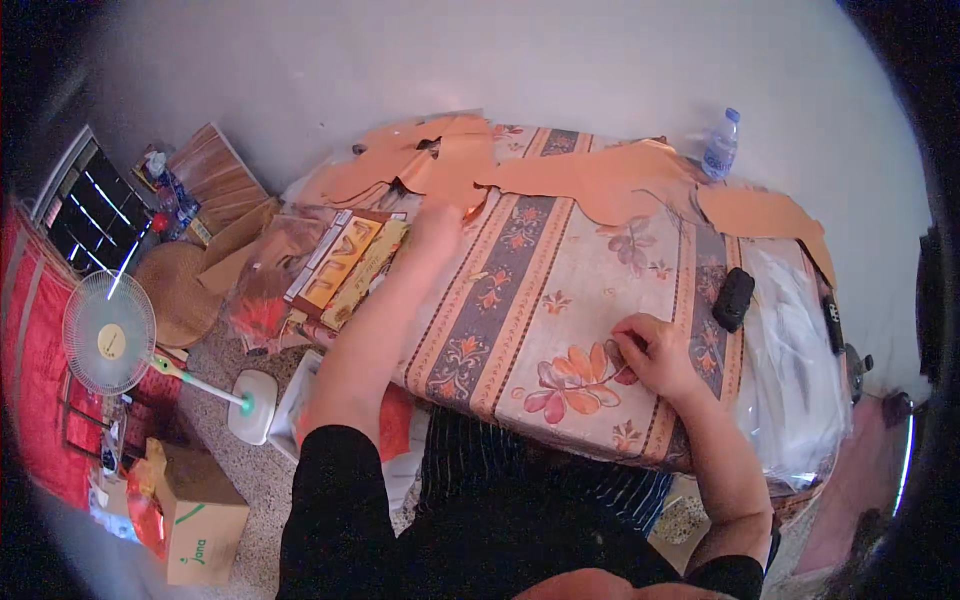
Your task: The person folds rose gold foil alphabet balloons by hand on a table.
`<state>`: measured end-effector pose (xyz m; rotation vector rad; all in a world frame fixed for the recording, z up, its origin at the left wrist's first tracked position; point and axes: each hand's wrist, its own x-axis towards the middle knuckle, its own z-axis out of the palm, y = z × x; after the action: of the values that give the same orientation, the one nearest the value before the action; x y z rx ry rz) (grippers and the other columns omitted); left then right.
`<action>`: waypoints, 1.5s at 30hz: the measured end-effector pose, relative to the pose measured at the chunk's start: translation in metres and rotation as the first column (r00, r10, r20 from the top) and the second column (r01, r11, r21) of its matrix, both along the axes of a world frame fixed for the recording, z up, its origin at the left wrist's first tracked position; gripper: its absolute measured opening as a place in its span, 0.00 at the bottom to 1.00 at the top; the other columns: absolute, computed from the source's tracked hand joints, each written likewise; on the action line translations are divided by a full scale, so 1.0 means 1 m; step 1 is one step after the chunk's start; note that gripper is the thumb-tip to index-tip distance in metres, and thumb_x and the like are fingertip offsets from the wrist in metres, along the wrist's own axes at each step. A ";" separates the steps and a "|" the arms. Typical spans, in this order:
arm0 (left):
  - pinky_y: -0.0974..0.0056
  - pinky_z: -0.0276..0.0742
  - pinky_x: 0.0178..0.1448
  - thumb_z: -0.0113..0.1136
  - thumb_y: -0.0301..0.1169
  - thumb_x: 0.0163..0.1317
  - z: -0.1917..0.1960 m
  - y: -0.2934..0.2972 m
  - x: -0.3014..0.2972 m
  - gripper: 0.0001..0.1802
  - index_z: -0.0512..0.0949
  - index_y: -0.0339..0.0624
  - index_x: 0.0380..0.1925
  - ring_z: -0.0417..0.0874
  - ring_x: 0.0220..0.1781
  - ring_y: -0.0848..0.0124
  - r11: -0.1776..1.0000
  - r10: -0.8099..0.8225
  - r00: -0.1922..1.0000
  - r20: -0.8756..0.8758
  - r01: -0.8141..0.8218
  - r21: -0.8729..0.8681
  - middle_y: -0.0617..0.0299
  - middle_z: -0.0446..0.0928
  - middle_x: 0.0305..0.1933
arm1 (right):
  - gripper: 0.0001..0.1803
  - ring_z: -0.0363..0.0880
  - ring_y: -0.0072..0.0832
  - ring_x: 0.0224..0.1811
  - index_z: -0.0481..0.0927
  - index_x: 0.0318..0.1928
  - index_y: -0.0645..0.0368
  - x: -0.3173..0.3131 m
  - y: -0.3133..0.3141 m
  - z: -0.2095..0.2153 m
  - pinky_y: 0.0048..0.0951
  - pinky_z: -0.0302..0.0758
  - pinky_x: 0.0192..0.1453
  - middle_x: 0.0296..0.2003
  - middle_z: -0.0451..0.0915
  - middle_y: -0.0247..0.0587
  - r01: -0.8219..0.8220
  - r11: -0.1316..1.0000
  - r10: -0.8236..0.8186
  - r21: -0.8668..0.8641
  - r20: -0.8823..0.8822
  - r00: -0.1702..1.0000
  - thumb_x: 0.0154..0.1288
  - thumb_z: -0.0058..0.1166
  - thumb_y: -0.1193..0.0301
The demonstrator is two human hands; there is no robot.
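My left hand (440, 235) reaches across the table to the edge of an orange sheet (460, 165) with irregular cut outlines. Its fingers look closed on that edge, which curls up slightly; the fingertips are partly hidden. My right hand (660, 358) rests low over the flowered tablecloth (560, 250), thumb and fingers curled together; whatever lies between them, if anything, is too small to make out. Other orange pieces (590, 180) stretch along the table's far side, and one more orange piece (765, 215) lies at the far right.
Flat printed boxes (350, 265) lie left of my left forearm. A black case (735, 299) and clear plastic sheeting (795, 360) are on the right. A water bottle (721, 145) stands by the wall. A fan (110, 335) and a cardboard box (200, 520) are on the floor left.
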<state>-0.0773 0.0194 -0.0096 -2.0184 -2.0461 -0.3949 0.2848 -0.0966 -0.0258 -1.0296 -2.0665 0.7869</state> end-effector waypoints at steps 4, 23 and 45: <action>0.54 0.78 0.38 0.66 0.35 0.44 0.003 0.011 -0.024 0.12 0.82 0.37 0.24 0.84 0.31 0.55 0.993 -0.037 0.932 0.361 -0.007 0.119 0.45 0.80 0.26 | 0.04 0.82 0.26 0.21 0.79 0.36 0.65 -0.001 0.000 0.000 0.25 0.77 0.25 0.25 0.79 0.41 0.007 0.959 -0.035 0.282 0.093 0.995 0.63 0.53 0.77; 0.64 0.77 0.34 0.61 0.35 0.53 0.046 0.039 -0.048 0.10 0.84 0.41 0.28 0.82 0.27 0.70 0.991 0.002 0.749 0.663 -0.088 0.096 0.60 0.82 0.23 | 0.05 0.83 0.27 0.21 0.78 0.36 0.62 -0.005 -0.007 0.010 0.27 0.77 0.24 0.26 0.79 0.40 0.015 0.986 -0.019 -0.166 -0.024 1.000 0.65 0.53 0.73; 0.55 0.74 0.34 0.57 0.40 0.62 0.060 -0.077 0.122 0.15 0.74 0.40 0.26 0.79 0.30 0.55 0.648 -0.760 0.612 0.217 0.694 0.314 0.54 0.76 0.26 | 0.11 0.81 0.33 0.30 0.80 0.42 0.60 0.000 0.002 0.003 0.31 0.76 0.35 0.29 0.79 0.43 0.039 0.999 -0.038 -0.018 0.057 0.998 0.69 0.48 0.66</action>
<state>0.0449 -0.0578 0.0500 -2.7170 -1.0966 -1.1120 0.2849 -0.0949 -0.0228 -1.1109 -2.0837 0.7671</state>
